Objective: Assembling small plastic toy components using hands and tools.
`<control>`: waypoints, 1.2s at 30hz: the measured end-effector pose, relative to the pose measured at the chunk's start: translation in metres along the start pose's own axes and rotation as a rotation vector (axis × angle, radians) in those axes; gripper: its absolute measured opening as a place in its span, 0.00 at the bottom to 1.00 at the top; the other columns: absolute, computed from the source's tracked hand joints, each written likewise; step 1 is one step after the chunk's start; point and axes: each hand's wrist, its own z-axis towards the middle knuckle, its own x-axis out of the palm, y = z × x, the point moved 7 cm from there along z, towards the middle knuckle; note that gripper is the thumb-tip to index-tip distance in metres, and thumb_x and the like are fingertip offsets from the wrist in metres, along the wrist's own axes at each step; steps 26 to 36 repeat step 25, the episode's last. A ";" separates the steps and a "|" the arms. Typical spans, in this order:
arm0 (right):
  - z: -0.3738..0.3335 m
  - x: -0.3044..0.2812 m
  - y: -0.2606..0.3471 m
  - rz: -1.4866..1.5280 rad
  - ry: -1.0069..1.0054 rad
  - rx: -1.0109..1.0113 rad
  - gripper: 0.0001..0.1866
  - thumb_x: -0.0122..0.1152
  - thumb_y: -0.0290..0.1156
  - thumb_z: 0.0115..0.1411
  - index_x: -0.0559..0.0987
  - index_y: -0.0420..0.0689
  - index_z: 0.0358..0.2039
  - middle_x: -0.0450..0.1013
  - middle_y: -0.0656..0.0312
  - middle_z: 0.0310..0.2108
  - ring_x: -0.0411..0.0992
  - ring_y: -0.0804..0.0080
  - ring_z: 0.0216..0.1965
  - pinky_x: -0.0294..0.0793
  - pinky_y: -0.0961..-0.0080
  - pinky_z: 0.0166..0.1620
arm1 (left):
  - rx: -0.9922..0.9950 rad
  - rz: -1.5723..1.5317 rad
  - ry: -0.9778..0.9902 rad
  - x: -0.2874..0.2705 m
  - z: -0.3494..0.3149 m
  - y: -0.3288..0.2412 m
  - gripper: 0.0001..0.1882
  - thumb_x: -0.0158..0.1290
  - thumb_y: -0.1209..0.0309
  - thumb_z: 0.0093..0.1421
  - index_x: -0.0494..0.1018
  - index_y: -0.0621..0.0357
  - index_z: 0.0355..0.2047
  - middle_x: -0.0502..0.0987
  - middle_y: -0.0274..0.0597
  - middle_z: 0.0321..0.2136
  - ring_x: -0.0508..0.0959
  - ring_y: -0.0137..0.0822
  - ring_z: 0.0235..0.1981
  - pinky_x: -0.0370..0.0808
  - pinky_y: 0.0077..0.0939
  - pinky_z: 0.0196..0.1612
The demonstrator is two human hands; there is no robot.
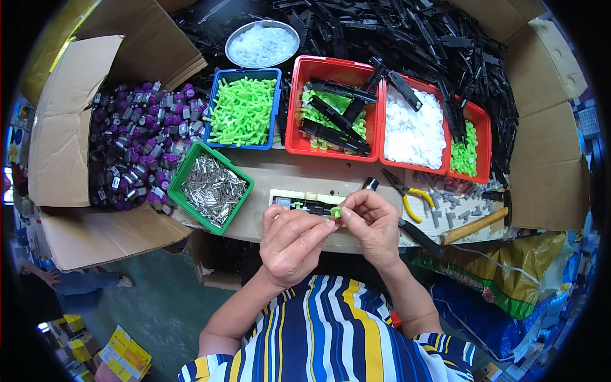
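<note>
In front of my chest, both hands meet over the near edge of the bench. My right hand (375, 230) pinches a small bright green plastic piece (336, 212) between thumb and fingertips. Close against it, my left hand (291, 243) has its fingertips pressed together; anything in them is too small to make out. Just behind the hands lies a pale fixture block (289, 193) with a black plastic part (316, 207) on it, partly covered by my fingers.
A green bin of metal pins (173, 188), a blue bin of green sticks (277, 111) and red bins (287, 130) stand behind. An open carton of purple-and-grey motors (137, 143) is left. Yellow-handled pliers (410, 196) and a wooden-handled tool (474, 226) lie right. Black parts (407, 32) heap at the back.
</note>
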 end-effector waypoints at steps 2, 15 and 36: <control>-0.001 0.000 -0.001 0.008 0.000 -0.001 0.04 0.61 0.22 0.63 0.76 0.35 0.37 0.77 0.62 0.32 0.76 0.81 0.32 0.77 0.83 0.40 | 0.023 0.048 0.009 0.000 0.001 -0.003 0.14 0.66 0.80 0.44 0.82 0.57 0.34 0.80 0.35 0.30 0.78 0.33 0.30 0.67 0.30 0.41; -0.006 0.005 0.002 -0.078 -0.039 -0.053 0.05 0.64 0.21 0.61 0.79 0.35 0.36 0.77 0.64 0.33 0.75 0.80 0.34 0.76 0.81 0.41 | 0.154 0.203 0.037 -0.003 -0.007 -0.009 0.17 0.59 0.79 0.45 0.81 0.57 0.39 0.79 0.34 0.31 0.80 0.33 0.33 0.66 0.34 0.47; -0.012 0.010 0.018 -0.377 0.107 -0.270 0.07 0.60 0.23 0.65 0.79 0.34 0.41 0.79 0.54 0.37 0.78 0.72 0.39 0.77 0.77 0.48 | -0.715 -0.528 -0.007 0.004 -0.024 0.043 0.08 0.63 0.82 0.53 0.83 0.57 0.33 0.81 0.36 0.32 0.80 0.39 0.31 0.71 0.31 0.47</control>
